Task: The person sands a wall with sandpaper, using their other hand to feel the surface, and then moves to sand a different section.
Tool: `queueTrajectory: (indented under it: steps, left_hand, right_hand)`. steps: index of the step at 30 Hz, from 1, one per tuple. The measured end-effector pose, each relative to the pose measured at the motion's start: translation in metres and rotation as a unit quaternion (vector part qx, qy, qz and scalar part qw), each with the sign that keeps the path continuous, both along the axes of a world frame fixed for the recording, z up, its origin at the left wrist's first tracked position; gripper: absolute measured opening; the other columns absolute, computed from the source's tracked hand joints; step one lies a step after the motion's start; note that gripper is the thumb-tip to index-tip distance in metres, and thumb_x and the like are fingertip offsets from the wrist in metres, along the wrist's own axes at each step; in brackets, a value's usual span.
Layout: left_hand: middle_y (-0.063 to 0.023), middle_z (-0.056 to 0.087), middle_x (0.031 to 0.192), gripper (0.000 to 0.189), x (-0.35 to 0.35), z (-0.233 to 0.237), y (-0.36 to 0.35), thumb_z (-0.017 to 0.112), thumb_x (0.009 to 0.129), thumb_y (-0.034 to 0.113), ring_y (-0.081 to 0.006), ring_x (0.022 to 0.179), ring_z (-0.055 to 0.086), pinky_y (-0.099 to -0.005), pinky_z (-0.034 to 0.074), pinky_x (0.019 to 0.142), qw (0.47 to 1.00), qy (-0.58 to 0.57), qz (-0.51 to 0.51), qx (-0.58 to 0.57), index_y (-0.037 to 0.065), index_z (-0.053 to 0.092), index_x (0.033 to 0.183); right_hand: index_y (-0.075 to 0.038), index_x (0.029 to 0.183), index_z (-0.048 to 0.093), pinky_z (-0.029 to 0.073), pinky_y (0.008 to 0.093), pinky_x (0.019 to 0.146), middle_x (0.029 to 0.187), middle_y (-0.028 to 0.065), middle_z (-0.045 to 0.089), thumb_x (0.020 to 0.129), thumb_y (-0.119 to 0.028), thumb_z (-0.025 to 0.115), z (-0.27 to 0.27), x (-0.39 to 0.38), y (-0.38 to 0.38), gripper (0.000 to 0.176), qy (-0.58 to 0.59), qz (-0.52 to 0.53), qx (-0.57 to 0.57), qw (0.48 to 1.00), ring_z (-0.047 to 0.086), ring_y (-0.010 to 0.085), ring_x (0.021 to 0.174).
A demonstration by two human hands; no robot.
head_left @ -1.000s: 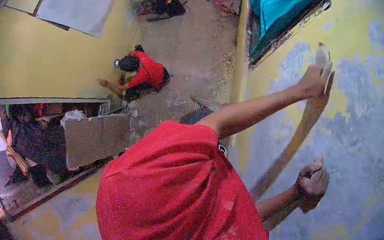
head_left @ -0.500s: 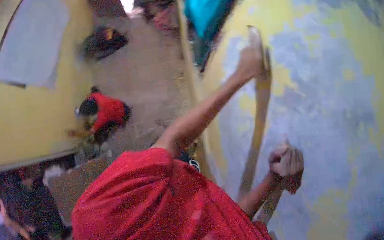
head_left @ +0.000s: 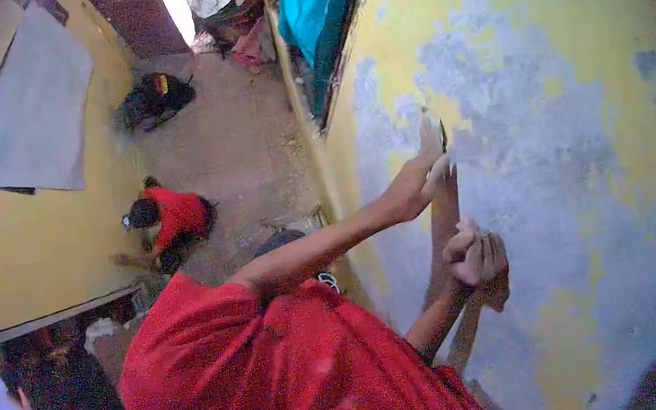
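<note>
My left hand (head_left: 431, 148) reaches to the yellow and grey patchy wall (head_left: 538, 150), its fingers stretched out along the surface. A thin dark edge shows beside the fingers; whether it is shadow or an object is unclear. Lower down, my right hand (head_left: 476, 258) is near the same wall with its fingers curled in. What it holds, if anything, is hidden. Shadows of both arms fall on the wall. The hands are apart.
A person in red (head_left: 178, 213) crouches by the opposite yellow wall (head_left: 41, 254). A dark bag-like object (head_left: 161, 94) lies on the floor (head_left: 227, 144). Teal cloth (head_left: 317, 5) hangs above, near piled fabrics (head_left: 224, 1). A pale sheet (head_left: 37, 103) covers part of the left wall.
My left hand has come down the wall, closer to my right hand. My right hand stays curled in nearly the same place. The whole view has shifted slightly.
</note>
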State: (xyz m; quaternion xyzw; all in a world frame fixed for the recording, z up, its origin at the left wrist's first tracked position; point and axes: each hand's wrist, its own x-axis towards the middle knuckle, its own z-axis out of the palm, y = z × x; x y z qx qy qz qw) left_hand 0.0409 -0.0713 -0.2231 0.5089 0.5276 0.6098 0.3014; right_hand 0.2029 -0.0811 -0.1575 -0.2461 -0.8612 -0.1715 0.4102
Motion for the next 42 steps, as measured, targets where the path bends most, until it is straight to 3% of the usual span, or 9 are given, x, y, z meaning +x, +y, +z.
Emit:
queueTrajectory:
  steps: [6,11,16,21,26,35,37,40,42]
  left_hand:
    - [-0.0291,0.055,0.073,0.075,-0.070,0.010,0.064,0.024,0.102,0.056,-0.0352,0.075,0.054,-0.0493,0.041,0.073,0.978,-0.119,0.158,-0.068,-0.013,0.052,0.094]
    - [-0.0241,0.054,0.073,0.083,-0.114,-0.034,0.098,0.026,0.099,0.063,-0.0275,0.078,0.053,-0.0464,0.042,0.071,0.953,-0.187,0.209,-0.119,-0.014,0.056,0.090]
    - [-0.0368,0.060,0.091,0.086,-0.062,-0.074,0.061,0.017,0.098,0.065,-0.0457,0.095,0.060,-0.0525,0.041,0.088,0.972,-0.075,0.115,-0.191,-0.010,0.055,0.118]
    - [-0.0314,0.061,0.088,0.050,-0.038,-0.171,0.083,0.028,0.104,0.037,-0.0385,0.087,0.060,-0.0451,0.044,0.077,0.988,-0.003,0.145,-0.046,-0.004,0.057,0.109]
    - [-0.0254,0.059,0.080,0.058,-0.061,-0.079,0.051,0.033,0.102,0.041,-0.0310,0.081,0.057,-0.0465,0.041,0.072,0.961,-0.122,0.129,-0.212,-0.010,0.058,0.094]
    - [-0.0122,0.043,0.063,0.067,-0.056,-0.078,0.067,0.032,0.102,0.052,-0.0187,0.067,0.039,-0.0441,0.035,0.059,0.966,-0.129,0.202,-0.100,-0.007,0.045,0.074]
    - [-0.0118,0.054,0.075,0.064,-0.066,-0.083,0.066,0.030,0.103,0.053,-0.0240,0.074,0.050,-0.0437,0.042,0.073,0.966,-0.129,0.164,-0.151,-0.003,0.060,0.091]
    - [-0.0357,0.062,0.107,0.071,-0.029,-0.098,0.038,0.026,0.102,0.053,-0.0466,0.114,0.055,-0.0487,0.039,0.093,0.968,-0.058,0.155,-0.188,-0.011,0.057,0.108]
    - [-0.0300,0.062,0.094,0.071,-0.017,-0.080,0.022,0.026,0.102,0.054,-0.0404,0.099,0.057,-0.0487,0.039,0.085,0.974,-0.045,0.169,-0.142,-0.010,0.056,0.099]
  right_hand:
    - [-0.001,0.077,0.069,0.046,0.0391,0.045,0.065,0.0123,0.062,0.092,-0.008,0.044,0.009,0.000,-0.004,0.030,-0.027,-0.031,0.025,0.999,0.057,0.0292,0.051]
    - [0.000,0.077,0.068,0.047,0.0386,0.046,0.065,0.0137,0.062,0.091,-0.007,0.043,0.003,0.004,0.002,0.029,-0.057,-0.019,0.025,0.998,0.057,0.0288,0.052]
    - [0.002,0.081,0.069,0.047,0.0377,0.048,0.066,0.0138,0.062,0.090,-0.006,0.043,0.007,0.003,0.011,0.028,-0.047,-0.002,0.051,0.998,0.058,0.0281,0.053]
    - [0.004,0.087,0.071,0.047,0.0362,0.049,0.067,0.0126,0.063,0.090,-0.006,0.044,0.013,0.006,-0.001,0.029,-0.072,-0.004,-0.012,0.997,0.060,0.0265,0.054]
    - [0.007,0.087,0.071,0.047,0.0351,0.048,0.066,0.0131,0.063,0.089,-0.005,0.044,0.000,0.009,0.004,0.029,-0.040,0.059,0.018,0.997,0.061,0.0244,0.053]
    - [0.006,0.083,0.071,0.046,0.0348,0.046,0.062,0.0124,0.062,0.091,-0.006,0.046,0.007,0.004,0.004,0.029,-0.001,0.054,0.029,0.998,0.059,0.0240,0.049]
    - [-0.004,0.074,0.065,0.047,0.0350,0.048,0.066,0.0079,0.063,0.089,-0.012,0.054,-0.002,0.004,0.005,0.020,0.017,0.038,0.017,0.999,0.060,0.0222,0.053]
    - [-0.004,0.077,0.068,0.047,0.0344,0.048,0.066,0.0075,0.062,0.090,-0.012,0.053,-0.005,0.003,-0.001,0.021,-0.016,0.012,0.018,1.000,0.060,0.0219,0.054]
    - [-0.003,0.080,0.069,0.047,0.0347,0.049,0.067,0.0076,0.063,0.090,-0.011,0.053,-0.002,0.001,-0.002,0.020,-0.017,0.020,0.012,1.000,0.060,0.0222,0.054]
